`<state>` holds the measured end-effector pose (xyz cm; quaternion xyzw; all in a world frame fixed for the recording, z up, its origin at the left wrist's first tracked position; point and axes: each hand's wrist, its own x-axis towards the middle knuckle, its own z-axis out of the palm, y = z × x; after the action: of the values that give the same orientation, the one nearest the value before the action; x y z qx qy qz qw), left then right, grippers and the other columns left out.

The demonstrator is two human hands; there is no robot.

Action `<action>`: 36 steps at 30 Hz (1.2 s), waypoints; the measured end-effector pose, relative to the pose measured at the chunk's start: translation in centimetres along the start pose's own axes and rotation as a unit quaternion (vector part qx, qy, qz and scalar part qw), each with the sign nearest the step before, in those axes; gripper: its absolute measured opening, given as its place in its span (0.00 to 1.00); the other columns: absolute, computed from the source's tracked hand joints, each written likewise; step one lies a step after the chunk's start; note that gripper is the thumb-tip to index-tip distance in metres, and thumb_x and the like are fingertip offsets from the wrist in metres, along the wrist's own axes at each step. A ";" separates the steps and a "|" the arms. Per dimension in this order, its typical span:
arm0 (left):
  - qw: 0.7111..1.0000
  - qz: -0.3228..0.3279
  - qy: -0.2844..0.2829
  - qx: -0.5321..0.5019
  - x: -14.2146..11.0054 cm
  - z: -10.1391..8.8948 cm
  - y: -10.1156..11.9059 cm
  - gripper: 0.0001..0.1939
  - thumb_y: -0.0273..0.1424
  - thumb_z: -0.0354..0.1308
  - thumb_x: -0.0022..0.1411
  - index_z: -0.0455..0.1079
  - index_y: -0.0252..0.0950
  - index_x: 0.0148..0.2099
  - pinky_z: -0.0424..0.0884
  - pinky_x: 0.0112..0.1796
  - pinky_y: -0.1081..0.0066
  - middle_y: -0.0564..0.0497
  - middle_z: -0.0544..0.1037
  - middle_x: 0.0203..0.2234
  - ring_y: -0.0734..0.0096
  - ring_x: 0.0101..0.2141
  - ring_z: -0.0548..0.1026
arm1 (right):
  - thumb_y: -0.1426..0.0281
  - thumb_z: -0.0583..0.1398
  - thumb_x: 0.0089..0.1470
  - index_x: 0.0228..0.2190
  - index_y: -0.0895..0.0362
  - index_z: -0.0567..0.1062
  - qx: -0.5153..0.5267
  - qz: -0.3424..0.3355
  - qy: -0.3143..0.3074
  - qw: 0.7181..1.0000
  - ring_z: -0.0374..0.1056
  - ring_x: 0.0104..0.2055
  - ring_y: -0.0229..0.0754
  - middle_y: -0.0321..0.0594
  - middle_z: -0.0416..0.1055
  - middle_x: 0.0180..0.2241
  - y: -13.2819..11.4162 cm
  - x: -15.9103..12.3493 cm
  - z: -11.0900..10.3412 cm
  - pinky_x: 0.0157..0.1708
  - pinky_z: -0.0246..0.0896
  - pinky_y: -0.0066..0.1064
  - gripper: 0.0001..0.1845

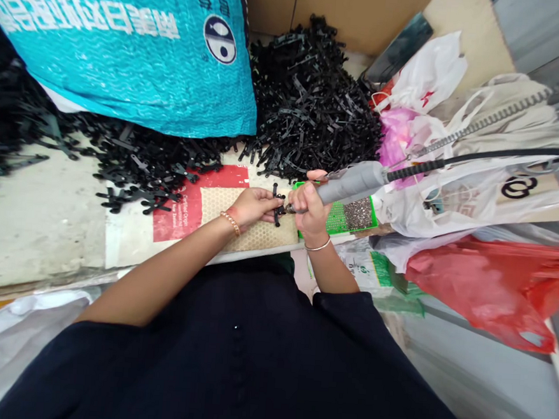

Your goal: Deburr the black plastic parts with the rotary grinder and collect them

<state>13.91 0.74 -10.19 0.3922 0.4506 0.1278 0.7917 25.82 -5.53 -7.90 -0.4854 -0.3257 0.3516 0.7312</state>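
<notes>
head view: the left hand (255, 208) pinches a black part (277, 218) over a patterned mat (264, 237), grip closed; the right hand (311, 209) grips a grey tool (353, 183), its tip at the part, beside a green tray (336, 220).

The red card (187, 219) reads "Certified Origin, New Zealand"; the blue bag (149, 79), Chinese characters.

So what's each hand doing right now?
Left hand: closed, pinching a small black part.
Right hand: closed around the grey tool.
</notes>
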 end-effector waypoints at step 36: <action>1.000 -0.012 0.002 -0.007 0.0 0.0 0.1 0.10 0.26 0.74 0.62 0.75 0.31 0.34 0.80 0.35 0.71 0.45 0.84 0.29 0.72 0.29 0.82 | 0.57 0.71 0.53 0.40 0.48 0.73 0.015 -0.118 0.074 0.990 0.50 0.16 0.30 0.19 0.51 0.17 -1.8 6.7 -5.2 0.21 0.55 0.26 0.17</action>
<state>13.88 0.84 -10.08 0.3811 0.4562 0.1221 0.7948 34.04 -2.96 -6.91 -0.4570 -0.3200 0.2313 0.7970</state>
